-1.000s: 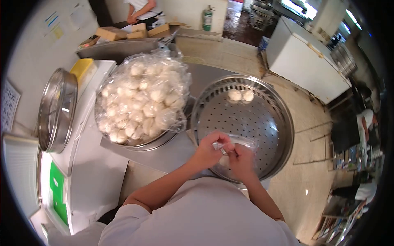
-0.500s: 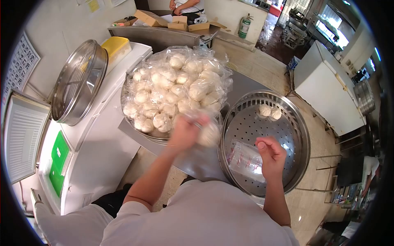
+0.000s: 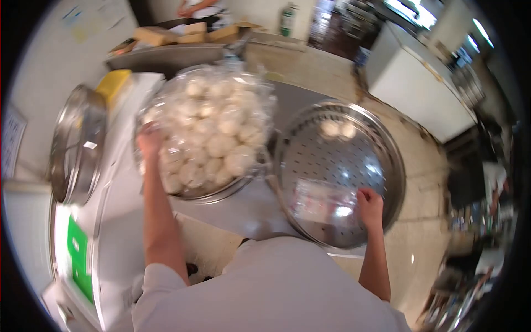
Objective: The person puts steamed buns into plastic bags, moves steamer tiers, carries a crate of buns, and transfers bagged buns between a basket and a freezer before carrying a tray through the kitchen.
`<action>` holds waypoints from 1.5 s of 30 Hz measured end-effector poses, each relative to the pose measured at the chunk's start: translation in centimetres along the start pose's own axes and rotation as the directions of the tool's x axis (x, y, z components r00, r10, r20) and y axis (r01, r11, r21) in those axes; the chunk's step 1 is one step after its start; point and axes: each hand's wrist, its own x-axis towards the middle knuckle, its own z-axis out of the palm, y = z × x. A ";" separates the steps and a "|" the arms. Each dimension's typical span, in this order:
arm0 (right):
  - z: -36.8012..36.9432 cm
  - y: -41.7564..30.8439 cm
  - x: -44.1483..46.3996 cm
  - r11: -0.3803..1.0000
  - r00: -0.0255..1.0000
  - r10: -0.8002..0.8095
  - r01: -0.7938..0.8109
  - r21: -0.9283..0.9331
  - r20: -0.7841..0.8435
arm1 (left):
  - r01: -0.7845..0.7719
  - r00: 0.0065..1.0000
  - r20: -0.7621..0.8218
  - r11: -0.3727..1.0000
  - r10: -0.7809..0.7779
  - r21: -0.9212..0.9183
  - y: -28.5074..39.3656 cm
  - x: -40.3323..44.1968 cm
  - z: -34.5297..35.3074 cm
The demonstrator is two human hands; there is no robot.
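Note:
A large heap of white buns in clear plastic bags (image 3: pixel 213 130) fills a round metal tray (image 3: pixel 213 198) on the steel table. My left hand (image 3: pixel 149 143) is at the heap's left edge, fingers closed against the plastic; blur hides what they hold. To the right stands a round perforated steamer tray (image 3: pixel 343 157). Two bare white buns (image 3: pixel 338 129) sit together at its far side. A flat clear plastic bag with red print (image 3: pixel 323 202) lies in its near part. My right hand (image 3: pixel 370 207) is closed at the bag's right edge, fingertips pinched on it.
To my left is a white chest freezer (image 3: pixel 124 182) carrying a tilted steel ring tray (image 3: pixel 80 144) and a yellow container (image 3: pixel 113 88). Cardboard boxes (image 3: pixel 193 34) lie on a counter ahead, with a person (image 3: pixel 202 8) behind. A white refrigerator (image 3: pixel 415 83) stands at the right.
My left hand has moved from the heap's front, where it held a bagged bun, to its left edge. My right hand has lowered to the bag's edge. The camera view has shifted.

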 end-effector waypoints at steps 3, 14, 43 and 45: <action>-2.6 5.2 0.8 0.983 0.993 0.070 -0.085 -0.163 -0.098 | -0.127 0.989 -0.075 0.992 0.126 -0.008 2.4 -1.0 -1.8; 0.4 6.2 1.1 0.930 0.821 0.349 -0.245 -0.273 0.452 | 0.075 0.703 0.476 0.610 0.529 -0.789 23.0 -29.3 -0.5; -1.3 6.7 -0.9 0.325 0.810 0.457 -0.538 0.778 0.369 | -0.696 -0.032 0.943 0.670 0.332 -0.259 22.1 -41.8 6.9; -4.0 4.4 -1.2 0.335 0.850 0.473 -0.415 0.846 0.230 | -0.704 -0.038 0.941 0.660 0.335 -0.263 22.1 -41.8 6.9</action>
